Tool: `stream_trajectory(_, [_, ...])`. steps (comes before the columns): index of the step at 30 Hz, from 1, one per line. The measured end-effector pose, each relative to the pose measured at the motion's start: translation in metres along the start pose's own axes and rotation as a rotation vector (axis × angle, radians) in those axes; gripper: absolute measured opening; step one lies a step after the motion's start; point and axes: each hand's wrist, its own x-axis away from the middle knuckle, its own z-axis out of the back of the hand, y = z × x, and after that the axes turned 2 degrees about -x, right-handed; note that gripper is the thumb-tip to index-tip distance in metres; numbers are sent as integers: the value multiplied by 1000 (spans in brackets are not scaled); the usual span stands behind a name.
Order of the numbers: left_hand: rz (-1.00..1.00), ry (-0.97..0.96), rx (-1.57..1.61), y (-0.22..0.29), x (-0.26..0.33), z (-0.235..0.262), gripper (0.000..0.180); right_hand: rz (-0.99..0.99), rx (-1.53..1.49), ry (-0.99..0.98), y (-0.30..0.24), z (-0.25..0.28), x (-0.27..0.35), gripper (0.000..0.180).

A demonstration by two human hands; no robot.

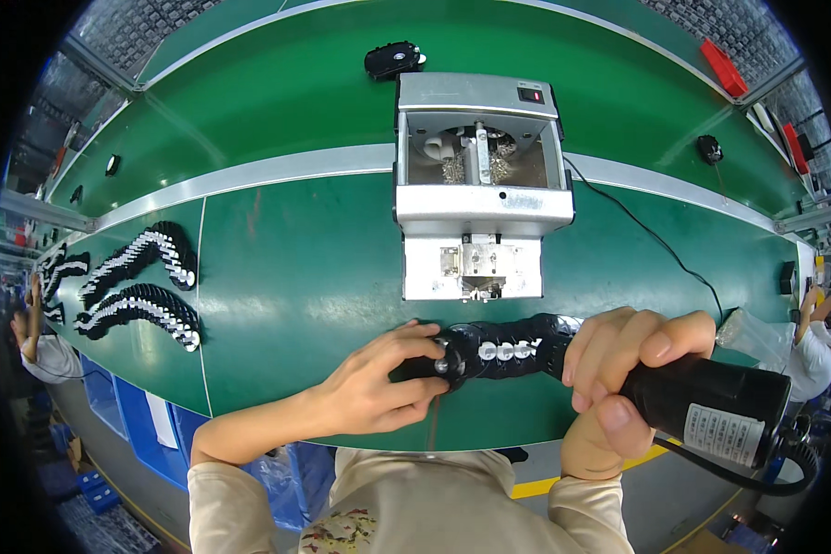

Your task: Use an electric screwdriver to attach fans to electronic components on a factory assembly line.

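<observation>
My left hand (pixel 379 380) is closed around a small black part (pixel 451 358) with a shiny round piece on it, near the front edge of the green bench. In my right hand (pixel 623 355) is a black electric screwdriver (pixel 692 397), held nearly level and pointing left; my fingers hide part of its front. Between the hands, a row of black parts with white round pieces (pixel 510 351) lies close together. Just beyond stands a silver screw feeder (pixel 483 198), with loose screws (pixel 500 166) in its open hopper.
Two curved rows of black-and-white parts (pixel 143 309) lie at left. A black device (pixel 392 60) sits on the far green strip. A cable (pixel 656 220) runs right toward a clear plastic bag (pixel 757 337). Blue bins (pixel 148 425) stand below left; people work at both sides.
</observation>
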Motion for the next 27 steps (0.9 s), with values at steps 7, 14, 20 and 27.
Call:
stream_trajectory(7, [-47,18,-34,-3,-5,-16,30,-14,17,-56,-1,5,1,45])
stream_trajectory(14, [-56,-64,-159,1,-11,-11,35,-11,19,-99,-2,8,0,45])
stream_trajectory(20, [-53,-127,-160,1,-18,-4,24,29,7,-16,-1,4,1,43])
stream_trajectory(27, [-45,-72,-60,-7,-16,-17,14,77,-8,-13,3,-5,-12,51])
